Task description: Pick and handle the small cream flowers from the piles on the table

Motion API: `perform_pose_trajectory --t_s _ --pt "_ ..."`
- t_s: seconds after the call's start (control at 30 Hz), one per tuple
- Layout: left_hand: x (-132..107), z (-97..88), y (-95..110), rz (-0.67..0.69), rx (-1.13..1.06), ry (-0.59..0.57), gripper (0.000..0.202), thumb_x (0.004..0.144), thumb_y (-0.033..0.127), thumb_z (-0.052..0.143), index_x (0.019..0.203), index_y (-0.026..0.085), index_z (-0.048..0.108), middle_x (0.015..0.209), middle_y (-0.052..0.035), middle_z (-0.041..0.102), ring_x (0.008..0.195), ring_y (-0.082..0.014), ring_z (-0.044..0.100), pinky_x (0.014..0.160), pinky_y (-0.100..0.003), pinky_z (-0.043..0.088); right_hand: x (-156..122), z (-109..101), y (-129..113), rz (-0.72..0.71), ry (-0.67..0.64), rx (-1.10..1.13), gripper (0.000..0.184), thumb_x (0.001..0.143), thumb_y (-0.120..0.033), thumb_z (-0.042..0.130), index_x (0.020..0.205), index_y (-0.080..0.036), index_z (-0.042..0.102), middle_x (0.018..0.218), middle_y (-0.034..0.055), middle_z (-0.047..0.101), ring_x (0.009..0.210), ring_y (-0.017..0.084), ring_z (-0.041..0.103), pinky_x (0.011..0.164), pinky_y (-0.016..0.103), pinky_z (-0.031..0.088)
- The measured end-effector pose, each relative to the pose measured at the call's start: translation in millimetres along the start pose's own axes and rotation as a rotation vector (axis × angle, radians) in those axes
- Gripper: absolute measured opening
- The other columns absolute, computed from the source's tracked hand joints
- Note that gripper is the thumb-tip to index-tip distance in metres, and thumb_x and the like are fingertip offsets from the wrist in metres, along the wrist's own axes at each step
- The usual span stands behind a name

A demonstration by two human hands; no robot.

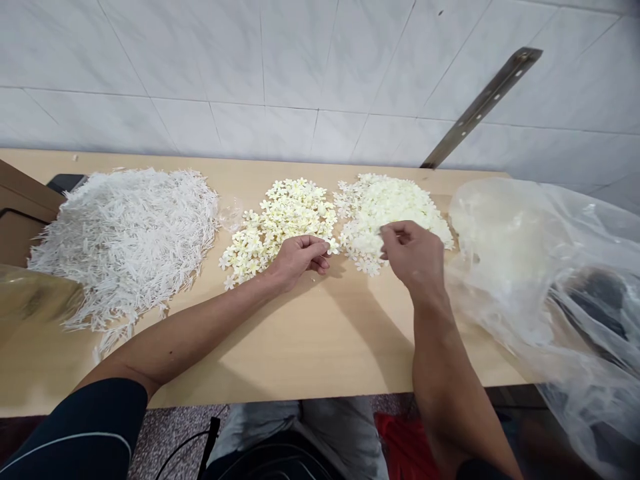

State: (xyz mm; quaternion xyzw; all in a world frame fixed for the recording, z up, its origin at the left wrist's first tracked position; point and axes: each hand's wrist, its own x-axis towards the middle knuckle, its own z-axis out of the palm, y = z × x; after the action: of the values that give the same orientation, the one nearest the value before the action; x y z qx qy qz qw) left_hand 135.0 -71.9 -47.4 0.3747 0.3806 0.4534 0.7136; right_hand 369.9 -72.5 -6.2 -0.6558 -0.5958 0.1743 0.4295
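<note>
Workbench observation, head view. Pale wooden table (310, 347) set against a white tiled wall (250, 67).

Left hand (297, 257): fingers curled in and knuckles up. Thumb and forefinger pinch a small flower (333, 247), white with a yellowish centre, which shows just past the fingertips. The hand rests at the near right edge of the pile of yellow-centred flowers (285, 213).

Right hand (415, 257): back of the hand towards the camera and fingers bent. Thumb and forefinger tips are drawn together at the near left edge of the pile of white flowers (390, 200). Whether a flower sits between them cannot be told. The two hands are near one another but apart, with the held flower in the gap between them.

Layout, left to right:
- A large heap of white plastic stems (130, 233) lies well apart from both hands.
- A small clear plastic scrap (231, 213) lies between the stems and the yellow-centred pile.
- The two flower piles sit side by side, almost touching.
- A crumpled clear plastic bag (540, 267) lies at the table's right end, just beside the white pile, and hangs over the edge.

A flat metal bar (483, 103) leans slanted against the wall behind the white pile. A brown box (20, 213) stands at the far left. A dark sleeve (90, 427) covers the left upper arm.
</note>
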Motion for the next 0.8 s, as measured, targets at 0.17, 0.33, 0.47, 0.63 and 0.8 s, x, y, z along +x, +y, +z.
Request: perform_pose_trajectory --t_s 0.17,0.33,0.47,0.63,0.8 --pt "-3 5.5 3 -0.043 0.051 0.05 0.019 0.08 0.024 0.083 0.081 0.01 0.07 0.079 -0.0087 0.072 0.059 -0.0117 0.065 0.054 -0.023 0.053 -3 3 1 -0.254 0.142 -0.261 0.013 0.093 -0.031 0.066 0.096 -0.021 0.074 0.096 0.0112 0.075 0.071 0.021 0.066 0.078 0.039 0.056" --pt "-4 6.2 3 -0.015 0.121 0.061 0.015 0.085 0.023 0.078 0.081 0.01 0.071 0.079 -0.0085 0.073 0.058 -0.0114 0.066 0.055 -0.022 0.053 -27 36 -15 -0.434 -0.227 -0.143 0.015 0.094 -0.035 0.071 0.1 -0.023 0.076 0.095 0.0066 0.077 0.07 0.019 0.066 0.07 0.034 0.054" --pt "-2 3.9 -1 -0.008 0.096 0.038 0.021 0.084 0.029 0.081 0.084 0.01 0.072 0.083 -0.0096 0.074 0.06 -0.0115 0.067 0.058 -0.024 0.055 -32 46 -16 -0.397 -0.229 -0.153 0.012 0.095 -0.031 0.069 0.093 -0.024 0.078 0.087 0.0051 0.078 0.075 0.021 0.07 0.072 0.034 0.053" --pt "-2 2.3 -3 0.0 0.043 -0.006 0.027 0.083 0.035 0.082 0.082 0.01 0.072 0.083 -0.0096 0.073 0.062 -0.0121 0.067 0.057 -0.023 0.054 -32 44 -19 -0.288 -0.237 -0.129 0.016 0.095 -0.034 0.069 0.088 -0.025 0.08 0.077 0.0034 0.078 0.068 0.022 0.071 0.065 0.033 0.051" --pt "-4 1.3 -4 0.0 0.005 -0.04 0.025 0.081 0.032 0.083 0.086 0.009 0.075 0.079 -0.008 0.072 0.063 -0.0111 0.065 0.059 -0.022 0.053 -32 42 -20 -0.244 -0.284 -0.085 0.018 0.095 -0.036 0.068 0.09 -0.024 0.081 0.074 0.0024 0.077 0.061 0.02 0.069 0.06 0.031 0.05"
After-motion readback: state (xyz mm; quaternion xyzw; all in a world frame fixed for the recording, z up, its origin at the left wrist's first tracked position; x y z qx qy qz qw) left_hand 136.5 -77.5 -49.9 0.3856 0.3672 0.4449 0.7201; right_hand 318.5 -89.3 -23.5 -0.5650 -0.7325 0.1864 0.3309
